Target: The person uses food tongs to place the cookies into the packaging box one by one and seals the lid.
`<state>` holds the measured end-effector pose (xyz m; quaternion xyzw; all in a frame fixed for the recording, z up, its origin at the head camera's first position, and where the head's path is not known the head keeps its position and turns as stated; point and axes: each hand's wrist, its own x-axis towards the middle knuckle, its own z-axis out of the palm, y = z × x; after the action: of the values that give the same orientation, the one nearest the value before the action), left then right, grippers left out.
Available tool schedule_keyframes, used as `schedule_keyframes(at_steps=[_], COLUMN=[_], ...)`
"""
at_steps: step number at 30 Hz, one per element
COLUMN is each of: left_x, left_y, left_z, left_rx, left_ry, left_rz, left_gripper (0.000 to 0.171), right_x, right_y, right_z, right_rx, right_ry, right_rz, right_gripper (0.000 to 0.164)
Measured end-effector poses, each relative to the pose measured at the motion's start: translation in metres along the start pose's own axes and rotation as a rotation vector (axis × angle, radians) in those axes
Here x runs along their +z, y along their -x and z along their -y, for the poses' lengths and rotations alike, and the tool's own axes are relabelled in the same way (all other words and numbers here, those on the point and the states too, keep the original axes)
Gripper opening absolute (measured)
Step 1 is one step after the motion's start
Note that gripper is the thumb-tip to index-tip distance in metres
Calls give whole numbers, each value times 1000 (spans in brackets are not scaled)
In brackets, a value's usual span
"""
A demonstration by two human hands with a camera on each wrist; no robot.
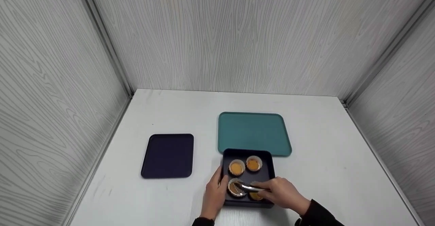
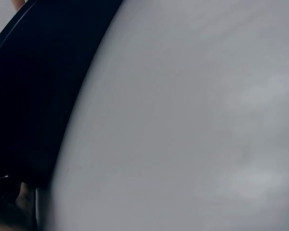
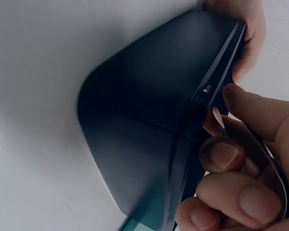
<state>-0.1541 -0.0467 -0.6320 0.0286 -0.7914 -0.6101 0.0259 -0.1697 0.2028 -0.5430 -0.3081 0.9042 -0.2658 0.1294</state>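
A dark, deep square baking pan (image 1: 249, 153) holds several small cupcakes in pale paper cups. Two cupcakes sit at the back, one of them a back-left cupcake (image 1: 237, 167). My left hand (image 1: 214, 193) grips the pan's left wall, thumb over the rim. With my right hand (image 1: 283, 192) I hold metal tongs (image 1: 249, 187), which reach leftward inside the pan. Their tips are at the front-left cupcake (image 1: 233, 187); whether they squeeze it I cannot tell. The front-right cupcake (image 1: 256, 195) is partly hidden by my right hand and the tongs. In the right wrist view, curled fingers (image 3: 260, 202) surround the tongs.
A teal rectangular tray (image 1: 253, 132) lies behind the pan, whose back edge overlaps the tray's front edge in the head view. To the left is a flat dark square tray (image 1: 168, 156). Grey wood-grain panels (image 1: 217, 35) enclose the white table (image 1: 323, 141) at the back and sides.
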Motion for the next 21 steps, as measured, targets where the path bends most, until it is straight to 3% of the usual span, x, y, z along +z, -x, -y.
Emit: schedule_keyframes(at_steps=[21], left_x=[-1], left_y=[0], left_z=[-1], left_rx=[-16], left_ry=[9], left_rz=[31], left_gripper=[56], right_x=[0], right_y=[0], right_z=[-2], right_rx=[9], right_ry=[38], right_rz=[-20], right_gripper=[34])
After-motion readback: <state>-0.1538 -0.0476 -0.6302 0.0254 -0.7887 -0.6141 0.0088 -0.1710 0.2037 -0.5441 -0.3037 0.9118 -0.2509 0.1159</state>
